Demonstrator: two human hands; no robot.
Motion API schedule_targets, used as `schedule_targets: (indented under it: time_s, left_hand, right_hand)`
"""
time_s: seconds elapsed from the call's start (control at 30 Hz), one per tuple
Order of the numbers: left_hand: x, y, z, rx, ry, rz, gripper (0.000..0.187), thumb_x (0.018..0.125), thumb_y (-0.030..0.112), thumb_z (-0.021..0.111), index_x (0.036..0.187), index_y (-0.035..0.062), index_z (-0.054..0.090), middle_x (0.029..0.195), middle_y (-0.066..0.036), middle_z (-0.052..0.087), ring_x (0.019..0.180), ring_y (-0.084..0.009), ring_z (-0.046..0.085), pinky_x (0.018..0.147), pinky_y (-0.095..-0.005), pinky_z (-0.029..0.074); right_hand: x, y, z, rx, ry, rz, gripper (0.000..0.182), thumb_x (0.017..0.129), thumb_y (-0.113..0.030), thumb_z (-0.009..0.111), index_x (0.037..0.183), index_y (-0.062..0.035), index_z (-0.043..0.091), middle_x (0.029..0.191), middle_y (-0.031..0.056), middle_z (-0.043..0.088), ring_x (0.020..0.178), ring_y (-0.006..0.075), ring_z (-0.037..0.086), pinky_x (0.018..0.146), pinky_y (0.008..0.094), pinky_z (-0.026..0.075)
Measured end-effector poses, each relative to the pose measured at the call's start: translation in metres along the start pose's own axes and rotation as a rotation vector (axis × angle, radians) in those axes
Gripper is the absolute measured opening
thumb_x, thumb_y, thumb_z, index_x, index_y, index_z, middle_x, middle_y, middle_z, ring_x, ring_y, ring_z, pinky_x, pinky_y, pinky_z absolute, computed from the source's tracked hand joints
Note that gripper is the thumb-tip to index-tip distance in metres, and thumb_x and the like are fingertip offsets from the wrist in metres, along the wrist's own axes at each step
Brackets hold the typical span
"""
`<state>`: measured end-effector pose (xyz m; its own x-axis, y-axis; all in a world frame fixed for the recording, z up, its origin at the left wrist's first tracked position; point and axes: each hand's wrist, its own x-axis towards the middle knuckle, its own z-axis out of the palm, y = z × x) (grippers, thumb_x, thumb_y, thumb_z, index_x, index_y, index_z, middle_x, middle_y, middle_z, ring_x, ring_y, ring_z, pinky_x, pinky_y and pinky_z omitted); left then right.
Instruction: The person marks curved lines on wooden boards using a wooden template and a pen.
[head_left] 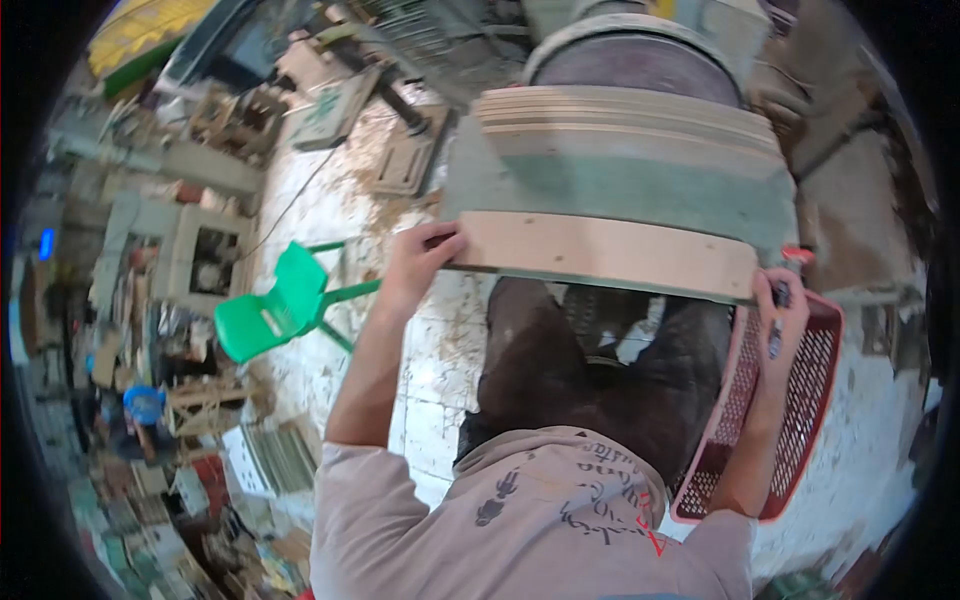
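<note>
A pale wooden board (600, 249) with several small dark spots lies across the near edge of a greenish work table (640, 185). My left hand (425, 258) is closed round its left end, thumb and fingers pinching the corner. At the opposite end, my right hand (782, 318) grips the board's right corner. A slim dark-and-silver object (775, 338) shows against the right hand's fingers; its kind is not clear. Behind the board, a stack of similar flat boards (630, 118) rests on the far part of the table.
A large round disc (635, 65) in a pale housing stands beyond the stack. The red perforated crate (815, 390) sits by my right arm, with a small red-topped item (797, 255) above it. On the left are a green chair (285, 305) and, farther off, a person in blue (145, 405).
</note>
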<state>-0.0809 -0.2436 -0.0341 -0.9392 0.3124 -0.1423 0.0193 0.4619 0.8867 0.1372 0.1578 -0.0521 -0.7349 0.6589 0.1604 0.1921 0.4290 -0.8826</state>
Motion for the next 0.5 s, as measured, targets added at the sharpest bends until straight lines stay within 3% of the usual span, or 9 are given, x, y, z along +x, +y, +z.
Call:
schedule_targets:
  time_s: [0.27,0.5]
  left_hand:
    - [-0.001,0.002,0.0,-0.026,-0.043,-0.013,0.037,0.086,0.019,0.07,0.114,-0.0047,0.065,0.1,-0.01,0.07,0.087,-0.0116,0.062,0.08,-0.0257,0.049]
    - [0.002,0.0,-0.002,-0.072,-0.063,0.007,0.035,0.086,0.014,0.07,0.115,-0.0048,0.064,0.093,-0.009,0.069,0.085,-0.0123,0.063,0.079,-0.0246,0.049]
  right_hand:
    - [0.001,0.025,0.002,0.069,-0.024,-0.103,0.011,0.097,-0.012,0.057,0.093,-0.0014,0.054,0.082,-0.0021,0.052,0.076,0.006,0.046,0.071,0.0207,0.039]
    - [0.003,0.025,0.0,0.078,-0.033,-0.114,0.011,0.098,-0.012,0.056,0.094,-0.0016,0.053,0.084,-0.0012,0.052,0.077,0.0063,0.046,0.073,0.0208,0.038]
